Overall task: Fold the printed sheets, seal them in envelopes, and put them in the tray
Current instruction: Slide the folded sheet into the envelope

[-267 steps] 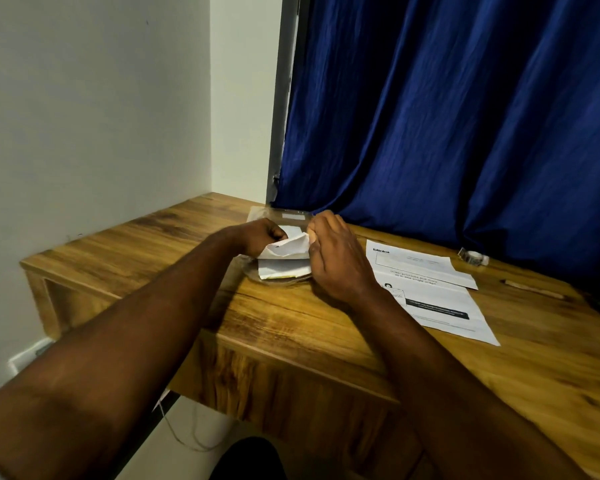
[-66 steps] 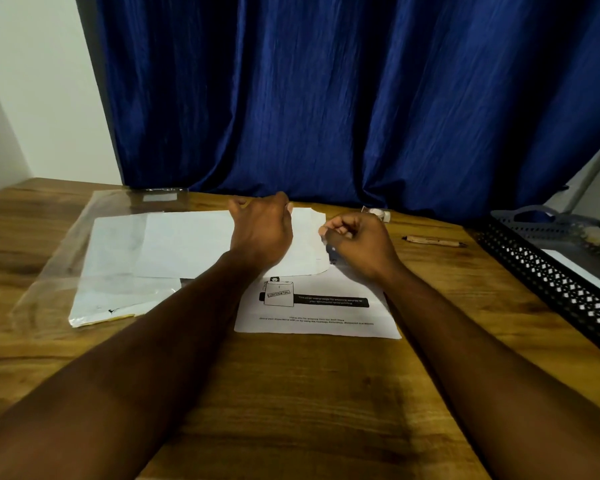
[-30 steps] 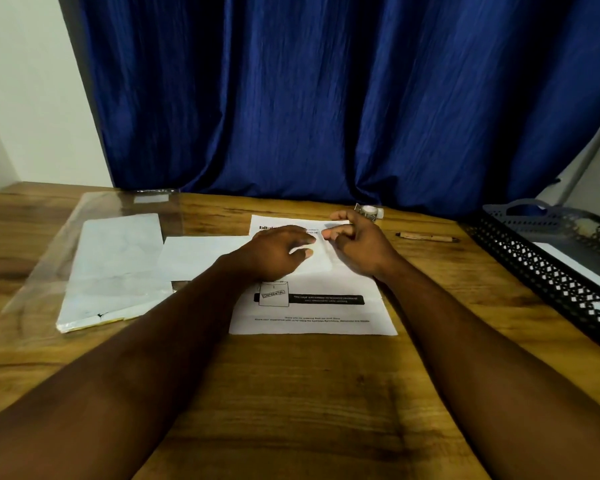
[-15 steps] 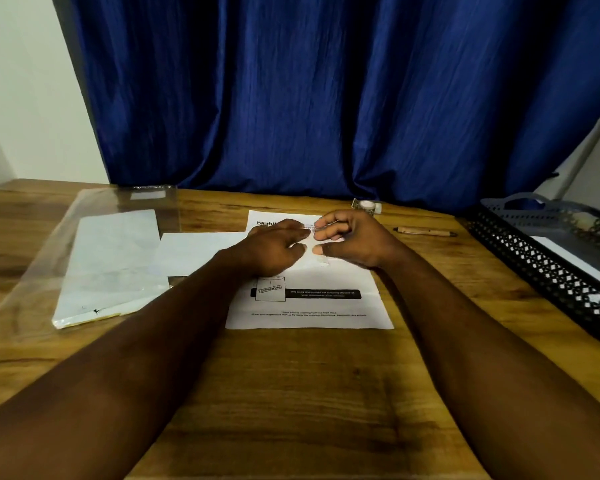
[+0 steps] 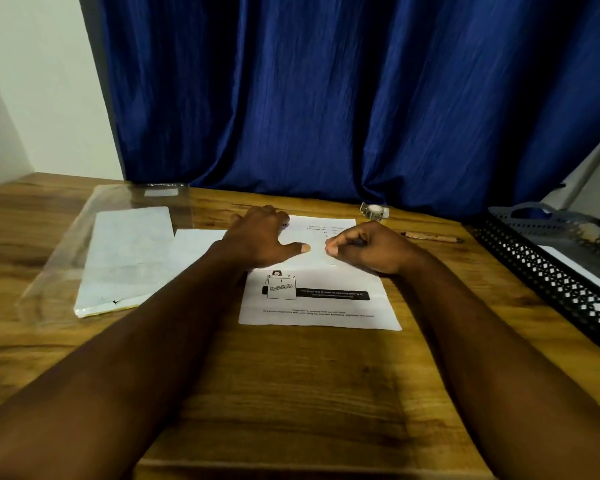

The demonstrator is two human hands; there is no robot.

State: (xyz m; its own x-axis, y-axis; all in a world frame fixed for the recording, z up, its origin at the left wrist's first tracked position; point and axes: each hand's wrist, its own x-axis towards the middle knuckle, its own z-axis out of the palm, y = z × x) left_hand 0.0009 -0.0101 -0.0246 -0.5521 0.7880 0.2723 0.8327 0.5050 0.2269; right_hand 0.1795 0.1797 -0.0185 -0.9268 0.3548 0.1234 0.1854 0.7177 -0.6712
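A printed sheet (image 5: 317,299) lies flat on the wooden desk (image 5: 291,393), with a faint crease line across its middle. My left hand (image 5: 260,242) presses flat on the sheet's upper left part, thumb stretched out to the right. My right hand (image 5: 368,247) rests on the upper right part with its fingers curled in; I see nothing held in it. The two thumb tips are a small gap apart. A plain white envelope (image 5: 196,245) lies just left of the sheet, partly under my left wrist.
A stack of envelopes (image 5: 125,258) lies in a clear plastic sleeve (image 5: 59,271) at the left. A black mesh tray (image 5: 534,268) holding a white envelope (image 5: 582,268) stands at the right edge. A tape roll (image 5: 373,211) and a pen (image 5: 430,237) lie by the blue curtain.
My left hand has flattened and slid left on the sheet. My right hand has curled its fingers in. The thumbs have drawn slightly apart.
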